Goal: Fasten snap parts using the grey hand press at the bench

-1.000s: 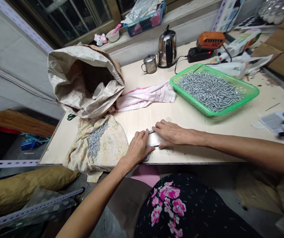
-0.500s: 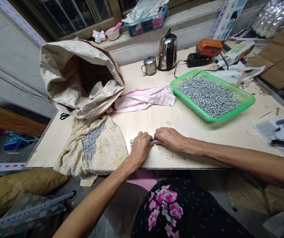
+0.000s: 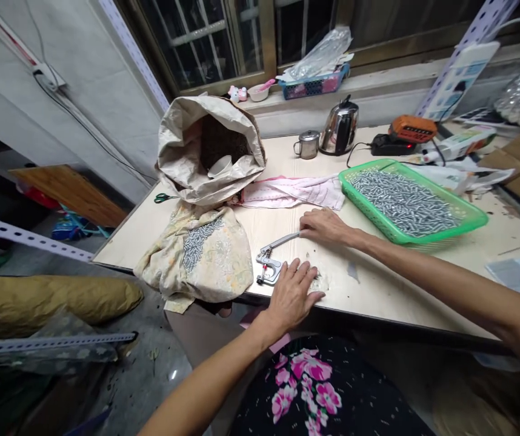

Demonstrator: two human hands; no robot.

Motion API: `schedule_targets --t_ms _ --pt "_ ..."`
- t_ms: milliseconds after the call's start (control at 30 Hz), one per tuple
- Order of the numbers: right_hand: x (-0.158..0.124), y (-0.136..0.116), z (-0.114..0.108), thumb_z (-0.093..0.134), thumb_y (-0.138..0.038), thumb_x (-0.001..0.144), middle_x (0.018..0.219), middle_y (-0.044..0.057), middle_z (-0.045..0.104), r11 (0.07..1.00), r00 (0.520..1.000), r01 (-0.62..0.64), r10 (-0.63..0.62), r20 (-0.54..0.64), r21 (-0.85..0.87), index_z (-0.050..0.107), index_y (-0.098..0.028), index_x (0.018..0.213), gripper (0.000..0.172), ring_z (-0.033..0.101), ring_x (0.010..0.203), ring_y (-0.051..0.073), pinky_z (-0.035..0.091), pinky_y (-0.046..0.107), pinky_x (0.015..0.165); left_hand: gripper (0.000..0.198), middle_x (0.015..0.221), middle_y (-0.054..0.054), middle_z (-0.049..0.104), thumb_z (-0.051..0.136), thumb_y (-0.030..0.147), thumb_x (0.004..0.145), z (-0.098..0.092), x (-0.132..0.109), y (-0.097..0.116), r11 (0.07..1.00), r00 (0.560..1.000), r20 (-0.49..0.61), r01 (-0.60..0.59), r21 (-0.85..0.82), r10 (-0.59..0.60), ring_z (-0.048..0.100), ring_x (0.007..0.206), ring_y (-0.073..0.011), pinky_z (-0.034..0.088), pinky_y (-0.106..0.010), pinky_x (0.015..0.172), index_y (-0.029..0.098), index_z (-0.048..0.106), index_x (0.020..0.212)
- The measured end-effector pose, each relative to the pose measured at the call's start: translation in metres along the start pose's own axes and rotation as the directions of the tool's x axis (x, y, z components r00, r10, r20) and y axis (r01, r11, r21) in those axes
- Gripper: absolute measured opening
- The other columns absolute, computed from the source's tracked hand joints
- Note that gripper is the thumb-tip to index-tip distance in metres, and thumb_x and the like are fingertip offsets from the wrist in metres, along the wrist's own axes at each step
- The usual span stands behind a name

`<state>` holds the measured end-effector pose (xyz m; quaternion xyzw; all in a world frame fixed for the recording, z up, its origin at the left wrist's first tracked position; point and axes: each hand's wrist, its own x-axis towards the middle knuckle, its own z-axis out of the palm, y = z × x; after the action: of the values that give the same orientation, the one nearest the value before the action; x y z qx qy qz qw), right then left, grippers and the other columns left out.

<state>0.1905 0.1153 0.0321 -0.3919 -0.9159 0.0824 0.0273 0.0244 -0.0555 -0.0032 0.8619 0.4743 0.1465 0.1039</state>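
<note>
A pair of silver pliers (image 3: 270,271) with a C-shaped jaw, a small red part and a spring lies on the table, its handles spread apart. Over the lower handle rests my left hand (image 3: 293,290), palm down, fingers stretched out. My right hand (image 3: 326,226) is closed at the tip of the upper handle. To the left, a pile of small shiny metal pieces (image 3: 199,242) lies on a yellow patterned cloth (image 3: 235,257). More of these pieces fill a green plastic basket (image 3: 451,235) at the right.
A large open sack (image 3: 173,139) with a white cup (image 3: 220,165) inside stands behind the cloth. Further back are a pink-white towel (image 3: 287,192), a lidded metal mug (image 3: 308,145), a kettle (image 3: 339,127) and an orange battery on a charger (image 3: 412,129). Green-handled scissors (image 3: 163,197) lie at left.
The pliers' handles have come apart, and my right hand has moved away from my left with the upper handle. My left hand's fingers have straightened. The view has turned left.
</note>
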Motion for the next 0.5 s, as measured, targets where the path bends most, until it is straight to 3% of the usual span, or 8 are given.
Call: schedule_targets --t_ms 100,167,267,400,433,500 --pt "0.011 -0.035 -0.007 0.057 -0.027 0.093 0.106 0.011 0.064 0.999 1.0 -0.017 0.016 -0.026 -0.049 0.066 -0.017 0.108 0.02 0.054 0.1 0.025 0.037 0.036 0.08 0.055 0.147 -0.016 0.049 0.052 0.046 0.095 -0.002 0.003 -0.002 1.0 1.0 -0.023 0.008 -0.027 -0.009 0.034 0.144 -0.033 0.029 -0.058 0.116 0.016 0.046 0.141" --pt "0.014 -0.068 -0.01 0.056 -0.023 0.093 0.108 0.01 0.062 0.984 0.985 0.169 -0.17 -0.006 -0.052 0.066 -0.021 0.114 0.023 0.053 0.098 0.023 0.038 0.033 0.078 0.057 0.145 -0.018 0.05 0.054 0.048 0.094 -0.002 0.003 -0.005 0.998 1.0 -0.02 -0.006 -0.057 0.005 0.036 0.143 -0.034 0.031 -0.057 0.115 0.016 0.047 0.141" --pt "0.014 -0.11 -0.004 0.057 -0.019 0.091 0.102 0.008 0.06 0.884 0.886 0.463 -0.459 0.063 -0.062 0.07 -0.023 0.098 0.015 0.052 0.092 0.022 0.039 0.032 0.076 0.055 0.136 -0.019 0.058 0.055 0.047 0.093 -0.001 0.0 -0.008 0.993 1.0 0.028 0.01 -0.115 -0.007 0.047 0.134 -0.0353 0.036 -0.055 0.113 0.013 0.053 0.135" --pt "0.023 -0.131 0.014 0.058 -0.018 0.091 0.094 0.007 0.061 0.802 0.804 0.594 -0.589 0.077 -0.068 0.066 -0.019 0.082 0.012 0.053 0.086 0.021 0.041 0.035 0.078 0.063 0.136 -0.02 0.058 0.053 0.05 0.093 0.005 -0.003 -0.008 0.986 0.998 0.063 0.037 -0.16 -0.028 0.05 0.131 -0.0355 0.04 -0.05 0.111 0.008 0.05 0.139" --pt "0.028 -0.134 0.017 0.056 -0.018 0.092 0.092 0.007 0.062 0.795 0.796 0.605 -0.603 0.049 -0.04 0.065 -0.019 0.084 0.012 0.055 0.086 0.021 0.042 0.036 0.079 0.065 0.136 -0.02 0.058 0.053 0.052 0.093 0.007 -0.004 -0.007 0.986 0.998 0.062 0.038 -0.163 -0.029 0.05 0.131 -0.0348 0.04 -0.049 0.111 0.007 0.049 0.14" --pt "0.035 -0.139 0.012 0.051 -0.017 0.094 0.089 0.006 0.063 0.823 0.824 0.566 -0.563 -0.063 0.055 0.063 -0.018 0.091 0.013 0.057 0.084 0.02 0.043 0.035 0.078 0.064 0.136 -0.019 0.058 0.052 0.053 0.093 0.009 -0.004 -0.006 0.986 0.999 0.049 0.028 -0.162 -0.021 0.05 0.131 -0.0326 0.041 -0.046 0.111 0.009 0.049 0.14"
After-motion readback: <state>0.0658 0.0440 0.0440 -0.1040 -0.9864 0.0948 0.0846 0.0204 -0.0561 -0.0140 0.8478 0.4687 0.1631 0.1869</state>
